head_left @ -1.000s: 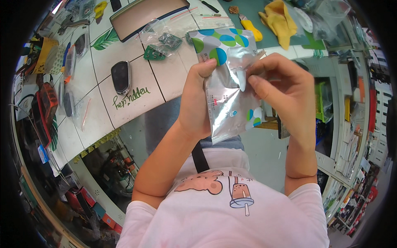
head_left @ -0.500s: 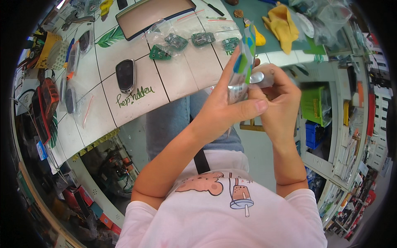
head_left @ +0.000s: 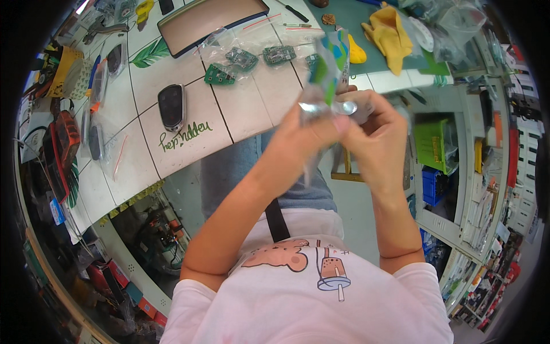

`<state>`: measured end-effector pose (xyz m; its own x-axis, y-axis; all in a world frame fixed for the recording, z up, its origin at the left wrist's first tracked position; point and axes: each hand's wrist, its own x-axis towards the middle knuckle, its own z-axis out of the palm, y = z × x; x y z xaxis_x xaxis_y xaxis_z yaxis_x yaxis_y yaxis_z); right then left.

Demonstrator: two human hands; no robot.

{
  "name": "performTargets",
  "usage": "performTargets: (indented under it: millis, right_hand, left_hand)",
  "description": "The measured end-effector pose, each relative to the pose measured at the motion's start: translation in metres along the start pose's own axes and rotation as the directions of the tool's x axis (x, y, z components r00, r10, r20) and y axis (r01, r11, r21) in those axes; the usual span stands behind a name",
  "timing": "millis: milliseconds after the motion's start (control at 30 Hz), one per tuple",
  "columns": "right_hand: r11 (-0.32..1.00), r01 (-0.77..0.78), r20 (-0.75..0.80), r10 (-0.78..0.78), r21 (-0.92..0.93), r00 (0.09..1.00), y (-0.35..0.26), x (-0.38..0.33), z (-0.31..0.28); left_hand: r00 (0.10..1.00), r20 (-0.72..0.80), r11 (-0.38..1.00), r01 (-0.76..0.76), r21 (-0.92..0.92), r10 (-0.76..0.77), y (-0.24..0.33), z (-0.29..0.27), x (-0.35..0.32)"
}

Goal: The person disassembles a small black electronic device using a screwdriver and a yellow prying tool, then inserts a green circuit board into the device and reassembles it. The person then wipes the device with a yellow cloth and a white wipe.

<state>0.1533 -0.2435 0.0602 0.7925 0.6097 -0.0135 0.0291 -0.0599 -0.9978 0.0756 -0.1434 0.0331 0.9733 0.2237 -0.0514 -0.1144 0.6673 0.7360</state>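
Above my lap, both hands meet on a blister pack (head_left: 330, 63) with a blue, green and grey card that stands upright. My left hand (head_left: 295, 143) is closed on its lower part, thumb toward the other hand. Fingers curled, my right hand (head_left: 375, 135) pinches the pack's clear plastic edge beside a shiny round silver piece (head_left: 347, 108), which looks like a coin cell. Some fingertips are hidden behind the card, and the left hand is slightly blurred. On the tiled table lies a black and silver car key fob (head_left: 172, 107).
Several green circuit boards (head_left: 278, 55) in clear bags lie near a blue-rimmed tray (head_left: 213, 23). Beyond are a screwdriver (head_left: 294, 10) and a yellow glove (head_left: 389, 39) on a green mat. Green (head_left: 431, 145) and blue bins (head_left: 433, 186) stand in a shelf at right.
My left hand has drawn slightly left and turned, and the card has tilted with it. My right hand has shifted a little left, still pinching the plastic.
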Motion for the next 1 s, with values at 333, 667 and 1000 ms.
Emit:
performTargets:
  millis: [333, 667, 1000]
  right_hand:
    - [0.971, 0.055, -0.012, -0.053, 0.231, 0.998, 0.002, -0.013, -0.001]
    - [0.839, -0.096, 0.122, 0.036, 0.536, 0.992, 0.002, 0.001, -0.014]
    - [0.82, 0.446, 0.002, -0.477, -0.359, 0.879, -0.003, -0.008, -0.008]
  left_hand:
    - [0.997, -0.047, 0.887, 0.032, -0.461, -0.06, 0.015, -0.005, 0.01]
    - [0.999, -0.047, 0.878, -0.011, -0.479, -0.013, 0.016, 0.003, 0.01]
    - [0.986, -0.159, 0.956, -0.005, -0.292, -0.044, 0.015, -0.002, 0.005]
